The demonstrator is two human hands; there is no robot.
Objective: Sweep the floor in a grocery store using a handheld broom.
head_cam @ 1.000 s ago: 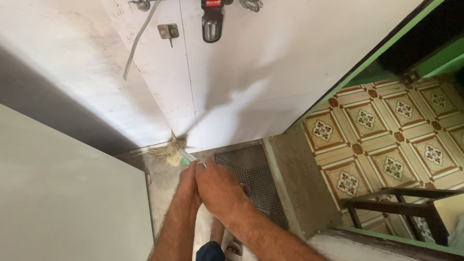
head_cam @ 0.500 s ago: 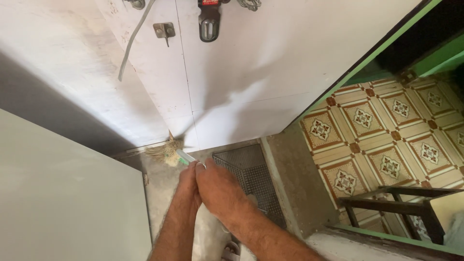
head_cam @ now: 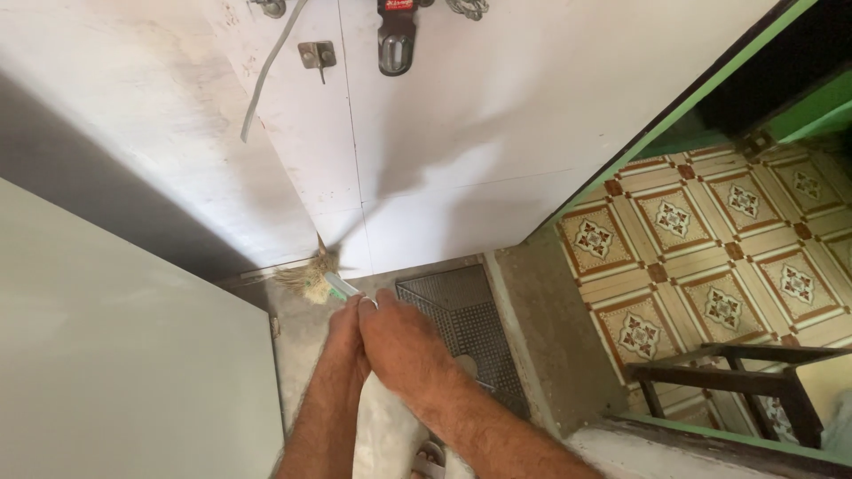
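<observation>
Both hands closed together on a short brush, bristles pushed into the floor corner.

Left hand (head_cam: 342, 333) and right hand (head_cam: 404, 341) were wrapped one against the other round the pale green handle (head_cam: 342, 286), a doubled grip that would let the arms press down hard. The brush (head_cam: 306, 279) lay tilted low, its straw-coloured bristles splayed against the joint of concrete floor (head_cam: 297, 346) and white wall (head_cam: 426, 160), reaching the corner dirt. Just right of the hands sat a metal drain grate (head_cam: 466, 310). Beyond, a raised concrete kerb (head_cam: 546, 337) separated the patterned tiles (head_cam: 710, 257).
</observation>
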